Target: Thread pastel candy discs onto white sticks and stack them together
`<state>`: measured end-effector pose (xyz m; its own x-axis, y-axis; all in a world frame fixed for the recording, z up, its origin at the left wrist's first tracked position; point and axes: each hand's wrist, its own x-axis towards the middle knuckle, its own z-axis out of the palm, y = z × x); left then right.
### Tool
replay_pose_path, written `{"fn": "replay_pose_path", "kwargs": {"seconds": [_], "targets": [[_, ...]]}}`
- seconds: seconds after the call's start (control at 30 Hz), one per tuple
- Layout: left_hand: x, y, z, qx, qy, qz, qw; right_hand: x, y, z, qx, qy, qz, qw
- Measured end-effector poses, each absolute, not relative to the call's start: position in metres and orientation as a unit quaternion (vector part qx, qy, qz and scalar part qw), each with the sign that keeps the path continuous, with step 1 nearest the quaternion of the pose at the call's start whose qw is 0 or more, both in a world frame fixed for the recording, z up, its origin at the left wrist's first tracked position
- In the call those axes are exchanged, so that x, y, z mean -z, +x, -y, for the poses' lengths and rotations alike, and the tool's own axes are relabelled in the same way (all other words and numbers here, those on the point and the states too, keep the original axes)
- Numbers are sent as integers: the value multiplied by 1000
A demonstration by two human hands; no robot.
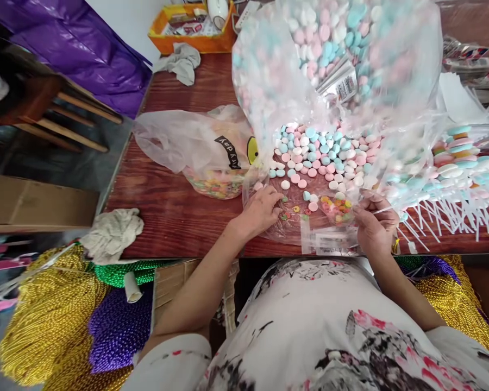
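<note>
On the red-brown table [163, 217], my left hand [263, 210] rests on clear plastic, its fingers bent and apart beside a few small coloured rings [296, 209]. My right hand [375, 221] pinches the edge of a small clear bag [336, 208] that holds orange, yellow and red rings. Just beyond both hands, pink, white and blue candy-like pieces [318, 149] spill from a large clear bag [285, 60]. A knotted plastic bag [224, 157] with coloured bits inside lies to the left of them.
Lollipop-like sticks [452, 212] lie at the right. At the back left are an orange box [195, 43] and a grey cloth [183, 62]; another cloth [112, 233] is at the front left corner. Gold bead strands [52, 315] hang below the table.
</note>
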<state>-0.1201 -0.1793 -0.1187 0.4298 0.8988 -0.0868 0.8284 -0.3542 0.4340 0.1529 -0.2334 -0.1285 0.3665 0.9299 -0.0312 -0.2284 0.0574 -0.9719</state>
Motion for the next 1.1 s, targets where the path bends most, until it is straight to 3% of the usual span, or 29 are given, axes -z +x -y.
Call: {"fn": "replay_pose_path", "kwargs": {"seconds": [0.2,0.43,0.8,0.93,1.1], "targets": [[121,-108,191,-167,802,-490,298,132,152,238,-456,-518,340,639],[123,-65,197,-53,859,-478,176,134,146,245,-490,-495,341,631],[136,-71,220,-133,918,-345,141,144,155,250,-493,-504,345,620],[133,-93,227,-223,838,-472,160,148,154,250,-497,-491,348,626],[132,-103,228,-156,790,-546,230,149,150,248,-507,-494,345,616]]}}
